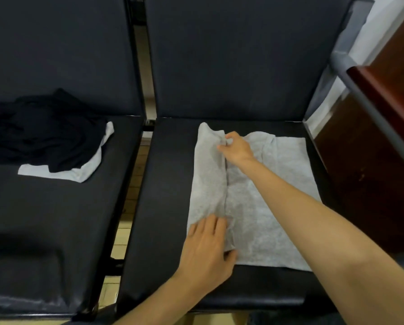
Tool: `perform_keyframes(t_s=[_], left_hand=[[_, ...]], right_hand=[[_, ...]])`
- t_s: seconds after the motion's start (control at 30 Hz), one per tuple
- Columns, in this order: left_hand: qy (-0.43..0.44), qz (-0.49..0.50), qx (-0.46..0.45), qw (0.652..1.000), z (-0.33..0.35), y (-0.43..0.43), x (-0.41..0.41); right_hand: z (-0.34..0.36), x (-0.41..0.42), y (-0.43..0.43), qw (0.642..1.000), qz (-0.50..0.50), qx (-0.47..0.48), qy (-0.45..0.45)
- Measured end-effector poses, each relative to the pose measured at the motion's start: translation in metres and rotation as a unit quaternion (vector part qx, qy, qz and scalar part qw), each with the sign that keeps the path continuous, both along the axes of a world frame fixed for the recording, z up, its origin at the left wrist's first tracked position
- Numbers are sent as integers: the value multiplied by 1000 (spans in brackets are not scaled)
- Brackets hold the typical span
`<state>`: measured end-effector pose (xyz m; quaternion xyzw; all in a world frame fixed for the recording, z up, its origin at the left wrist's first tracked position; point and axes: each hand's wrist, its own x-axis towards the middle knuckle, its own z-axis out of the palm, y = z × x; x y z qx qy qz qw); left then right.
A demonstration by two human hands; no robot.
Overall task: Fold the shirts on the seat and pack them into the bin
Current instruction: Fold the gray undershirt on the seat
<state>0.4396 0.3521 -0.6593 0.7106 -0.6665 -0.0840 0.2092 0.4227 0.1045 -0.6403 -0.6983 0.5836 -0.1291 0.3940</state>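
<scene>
One grey shirt lies on the right seat, its left side folded inward. The right hand pinches the fold near the collar with curled fingers, and the left hand nips the hem between thumb and fingers. Two more, a black shirt over a white shirt, sit heaped on the left seat.

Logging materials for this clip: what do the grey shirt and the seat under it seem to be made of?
Grey shirt: soft knit, probably cotton jersey, matte; heathered mottling, and it creases limply along the fold. Seat: smooth black leather or vinyl, which one cannot be told; slight sheen, no weave visible.
</scene>
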Motion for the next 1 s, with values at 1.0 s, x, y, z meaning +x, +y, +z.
perform_keyframes(t_s=[1.0], left_hand=[[10,-166,-57,984,-4,-15,-63]], right_hand=[[-7,-178,-6,986,-30,-131,99]])
